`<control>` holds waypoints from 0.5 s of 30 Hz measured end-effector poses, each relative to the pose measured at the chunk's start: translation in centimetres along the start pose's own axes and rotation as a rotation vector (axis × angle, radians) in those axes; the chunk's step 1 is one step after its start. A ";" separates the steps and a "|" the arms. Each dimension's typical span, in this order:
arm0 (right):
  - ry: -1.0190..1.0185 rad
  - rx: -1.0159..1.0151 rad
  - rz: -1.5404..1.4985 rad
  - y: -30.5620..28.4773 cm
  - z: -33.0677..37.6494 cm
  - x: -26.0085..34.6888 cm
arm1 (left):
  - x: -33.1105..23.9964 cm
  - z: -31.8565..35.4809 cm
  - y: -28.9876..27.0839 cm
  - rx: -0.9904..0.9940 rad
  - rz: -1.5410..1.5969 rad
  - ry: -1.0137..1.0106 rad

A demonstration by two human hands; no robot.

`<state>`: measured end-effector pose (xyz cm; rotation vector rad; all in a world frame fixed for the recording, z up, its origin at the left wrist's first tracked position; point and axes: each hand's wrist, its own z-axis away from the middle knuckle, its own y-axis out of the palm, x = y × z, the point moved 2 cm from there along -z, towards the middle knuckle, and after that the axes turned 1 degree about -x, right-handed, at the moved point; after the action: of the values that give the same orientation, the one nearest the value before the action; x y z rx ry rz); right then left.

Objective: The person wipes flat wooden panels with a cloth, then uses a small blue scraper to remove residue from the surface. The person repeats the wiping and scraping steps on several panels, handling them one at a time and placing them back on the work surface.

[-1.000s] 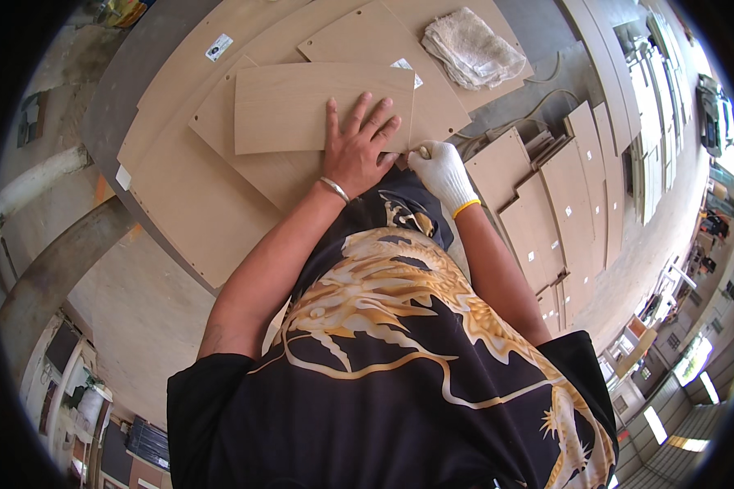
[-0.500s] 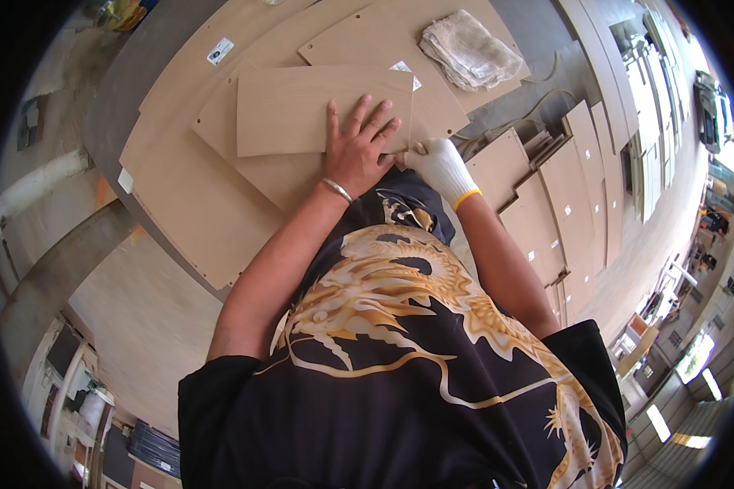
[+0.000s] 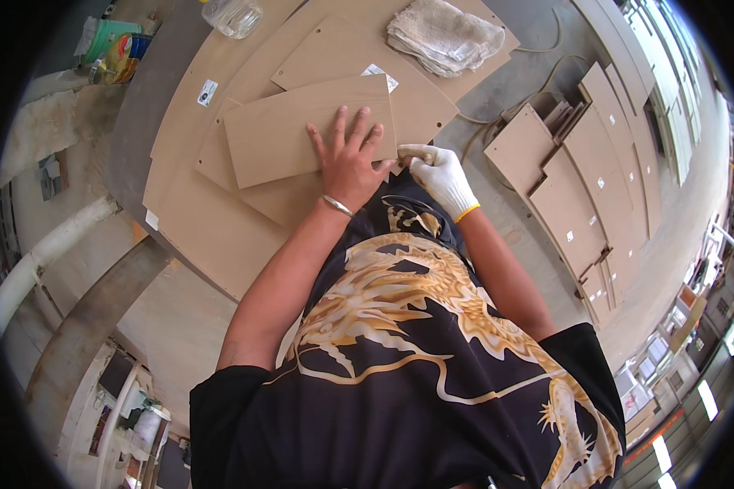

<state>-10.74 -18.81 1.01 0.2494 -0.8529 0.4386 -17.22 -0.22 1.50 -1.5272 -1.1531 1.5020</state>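
Note:
A small rectangular brown board (image 3: 277,134) lies at a slant on top of larger brown boards. My bare left hand (image 3: 351,163), a silver bangle at its wrist, rests flat on its right part with the fingers spread. At the board's near right corner is my right hand (image 3: 442,178), in a white knitted glove with a yellow cuff. Its fingers are curled and pinched together by the edge; whatever they hold, if anything, is hidden. Beneath lies a larger board (image 3: 420,106) with small holes near its corners and a white label.
A folded whitish cloth (image 3: 444,37) and a clear plastic container (image 3: 234,16) sit on the far boards. Stacked brown boards (image 3: 571,196) stand to the right. A thin hose (image 3: 550,77) runs between. Buckets (image 3: 114,45) are at the far left.
The small board has turned slightly counterclockwise over the boards beneath, my left hand still flat on it. My right hand stays at its near right corner. The whole view has shifted somewhat.

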 end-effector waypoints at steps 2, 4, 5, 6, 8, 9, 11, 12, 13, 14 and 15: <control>0.025 0.025 -0.013 0.1 -0.3 -0.3 | -0.3 -0.1 -0.2 0.021 -0.018 -0.019; 0.040 0.051 -0.010 0.1 -0.6 -0.6 | -0.7 -0.3 -0.3 0.046 -0.042 -0.040; 0.046 0.063 -0.003 0.0 -0.7 -0.7 | -0.9 -0.4 -0.4 0.059 -0.055 -0.049; 0.047 0.053 0.010 -0.1 -0.8 -0.8 | -1.0 -0.5 -0.4 0.071 -0.067 -0.057; 0.035 0.079 0.007 -0.1 -1.0 -0.8 | -1.3 -0.6 -0.3 0.090 -0.083 -0.077; 0.039 0.076 0.020 -0.2 -1.0 -0.9 | -1.5 -0.7 -0.3 0.098 -0.086 -0.090; 0.012 0.082 0.019 -0.3 -1.1 -0.8 | -1.6 -0.8 -0.2 0.105 -0.085 -0.112; 0.003 0.083 0.022 -0.3 -1.1 -0.8 | -1.7 -0.8 -0.2 0.107 -0.081 -0.118; -0.012 0.085 0.023 -0.3 -1.1 -0.8 | -1.7 -0.8 -0.2 0.121 -0.078 -0.135; -0.028 0.088 0.026 -0.3 -1.1 -0.7 | -1.8 -0.9 -0.2 0.110 -0.064 -0.131; -0.051 0.099 0.027 -0.3 -1.1 -0.7 | -1.9 -0.9 -0.2 0.112 -0.050 -0.137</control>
<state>-10.27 -18.81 -0.24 0.3414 -0.8862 0.5022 -16.25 -1.78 2.49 -1.3286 -1.1560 1.6300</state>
